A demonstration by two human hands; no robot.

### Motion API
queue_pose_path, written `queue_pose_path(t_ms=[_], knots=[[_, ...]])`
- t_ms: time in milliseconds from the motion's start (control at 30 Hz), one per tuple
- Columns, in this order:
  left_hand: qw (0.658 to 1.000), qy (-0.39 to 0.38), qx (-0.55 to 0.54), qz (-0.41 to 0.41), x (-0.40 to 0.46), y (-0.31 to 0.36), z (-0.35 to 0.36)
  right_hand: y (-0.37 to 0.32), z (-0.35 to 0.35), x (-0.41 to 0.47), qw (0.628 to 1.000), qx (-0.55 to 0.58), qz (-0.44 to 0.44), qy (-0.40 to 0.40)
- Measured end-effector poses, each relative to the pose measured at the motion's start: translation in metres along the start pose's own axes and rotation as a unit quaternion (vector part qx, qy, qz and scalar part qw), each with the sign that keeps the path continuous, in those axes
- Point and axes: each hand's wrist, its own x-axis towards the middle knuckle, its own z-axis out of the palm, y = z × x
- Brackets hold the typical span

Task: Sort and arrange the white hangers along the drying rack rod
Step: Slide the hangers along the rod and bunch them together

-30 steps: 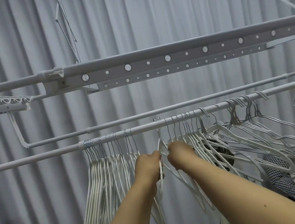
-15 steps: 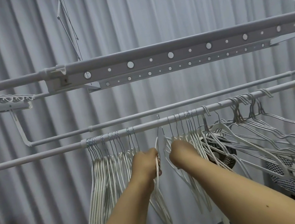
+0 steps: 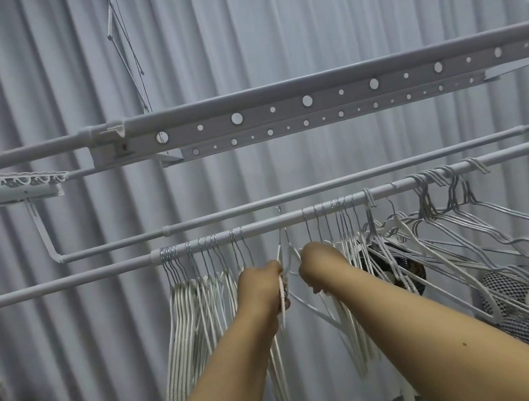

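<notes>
A white drying rack rod [image 3: 106, 273] runs from lower left up to the right. A tidy bunch of white hangers [image 3: 191, 324] hangs on its left part. A second bunch of white hangers [image 3: 349, 246] hangs right of my hands. My left hand [image 3: 261, 288] is shut on one white hanger [image 3: 292, 255] whose hook reaches up over the rod between the two bunches. My right hand [image 3: 318, 265] grips the same hanger's other shoulder, close beside the left hand.
A tangle of grey wire hangers [image 3: 477, 225] hangs skewed at the right end of the rod. A second thinner rod [image 3: 225, 214] runs behind, a perforated rack beam [image 3: 279, 113] above. Checked fabric [image 3: 511, 291] lies lower right. Grey curtains [image 3: 44, 77] fill the background.
Both hands have risen a little with the single hanger, whose hook now stands over the rod. The view shifted slightly right and down.
</notes>
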Motion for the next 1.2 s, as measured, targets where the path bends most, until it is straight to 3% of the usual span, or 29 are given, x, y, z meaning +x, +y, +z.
queue_pose_path(t_ms=[433,767,967,1100,1200], knots=[[1.000,0.001,-0.017,-0.018,-0.010,-0.006,-0.008,0.005,-0.001,-0.005,0.999,0.049,0.011,0.007],[1.000,0.015,-0.017,-0.004,-0.012,-0.013,-0.009,0.019,0.023,-0.026,0.999,-0.001,-0.020,0.050],[0.999,0.007,-0.019,-0.047,0.018,-0.004,-0.002,0.020,0.018,-0.027,0.993,-0.108,0.003,0.042],[0.996,0.003,-0.025,-0.084,0.025,-0.014,-0.005,0.017,0.014,-0.037,0.974,-0.177,-0.035,0.136],[0.994,0.009,-0.040,-0.102,0.009,-0.026,-0.008,0.010,0.020,-0.044,0.966,-0.076,-0.128,0.211]])
